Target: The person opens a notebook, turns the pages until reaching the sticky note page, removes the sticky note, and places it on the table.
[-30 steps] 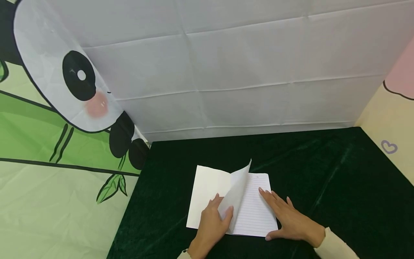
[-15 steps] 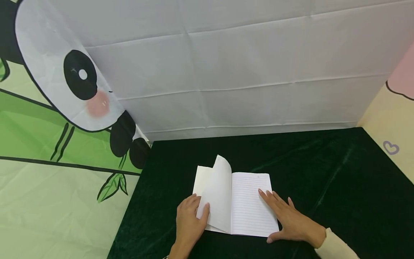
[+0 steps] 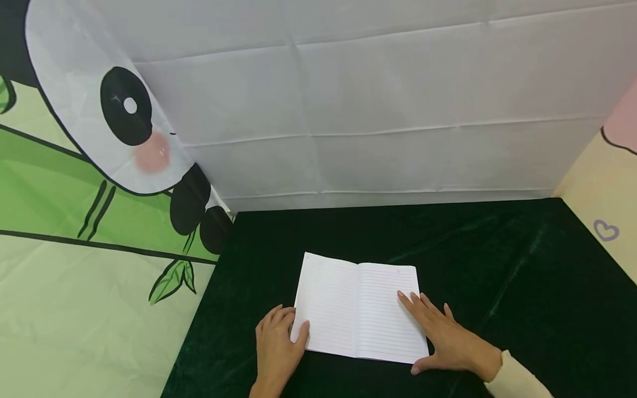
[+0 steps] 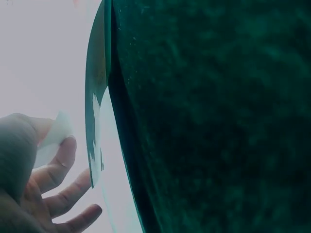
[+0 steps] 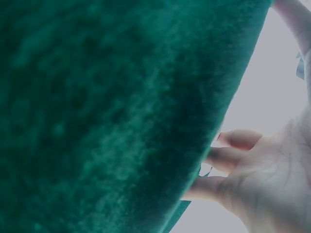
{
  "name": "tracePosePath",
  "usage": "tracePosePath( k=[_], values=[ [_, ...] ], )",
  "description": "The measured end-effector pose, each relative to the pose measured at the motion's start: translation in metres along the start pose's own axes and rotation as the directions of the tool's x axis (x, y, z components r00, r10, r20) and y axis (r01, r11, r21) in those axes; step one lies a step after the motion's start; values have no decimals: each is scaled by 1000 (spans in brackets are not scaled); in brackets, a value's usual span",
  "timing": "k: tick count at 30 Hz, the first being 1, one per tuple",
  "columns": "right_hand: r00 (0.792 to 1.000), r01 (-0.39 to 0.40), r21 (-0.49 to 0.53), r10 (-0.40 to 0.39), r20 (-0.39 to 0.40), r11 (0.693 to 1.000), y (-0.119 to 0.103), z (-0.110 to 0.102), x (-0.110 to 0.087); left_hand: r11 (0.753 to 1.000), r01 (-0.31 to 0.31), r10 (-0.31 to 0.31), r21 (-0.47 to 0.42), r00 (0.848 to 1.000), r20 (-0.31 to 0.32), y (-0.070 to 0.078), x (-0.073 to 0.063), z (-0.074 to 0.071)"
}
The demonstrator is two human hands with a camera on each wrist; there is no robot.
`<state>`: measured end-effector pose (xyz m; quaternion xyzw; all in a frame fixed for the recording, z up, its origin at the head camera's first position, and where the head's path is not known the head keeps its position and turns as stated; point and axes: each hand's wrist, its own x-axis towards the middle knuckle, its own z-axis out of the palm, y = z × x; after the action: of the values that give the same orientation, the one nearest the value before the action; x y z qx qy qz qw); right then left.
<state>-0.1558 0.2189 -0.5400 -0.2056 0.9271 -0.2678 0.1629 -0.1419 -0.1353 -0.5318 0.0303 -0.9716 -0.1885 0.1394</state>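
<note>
An open notebook (image 3: 330,309) with lined white pages lies on the dark green cloth in the head view. At its lower left corner my left hand (image 3: 277,342) pinches the edge of the left page (image 3: 325,301), thumb above. The left wrist view shows that hand (image 4: 46,179) with a pale paper corner (image 4: 54,138) between thumb and forefinger, its other fingers spread. Across the right page (image 3: 385,309) my right hand (image 3: 443,337) rests with fairly straight fingers, thumb at the lower right corner. In the right wrist view the right hand's (image 5: 272,179) fingertips are partly hidden by green cloth.
The dark green cloth (image 3: 497,265) covers the table around the notebook. Behind it hangs a creased white sheet (image 3: 373,94). A panda-print sheet (image 3: 74,287) hangs at the left and a yellow and pink one (image 3: 607,188) at the right.
My left hand has moved left, carrying the page over from the middle. That page was raised and curled before and now lies over the left side. The right hand has stayed in place.
</note>
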Motion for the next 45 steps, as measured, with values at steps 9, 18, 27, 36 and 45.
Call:
tracePosePath(
  k=[9,18,27,36,45],
  values=[
    [1000,-28,-2,28,-10,1000,1,4,-1,997,-3,-6,74,993,119,-5,-1,6],
    [1000,-25,-16,25,-7,1000,0,7,-3,923,-361,307,131,899,312,9,1,9],
    [1000,-17,-43,18,24,999,-2,8,-2,914,-403,365,-41,776,515,22,-2,9],
    [999,-30,-53,29,-16,998,-5,10,-5,925,-373,344,-74,737,581,28,2,5],
    [999,-34,-78,31,-37,996,-7,10,-5,928,-365,336,-73,738,584,29,3,2]
  ],
)
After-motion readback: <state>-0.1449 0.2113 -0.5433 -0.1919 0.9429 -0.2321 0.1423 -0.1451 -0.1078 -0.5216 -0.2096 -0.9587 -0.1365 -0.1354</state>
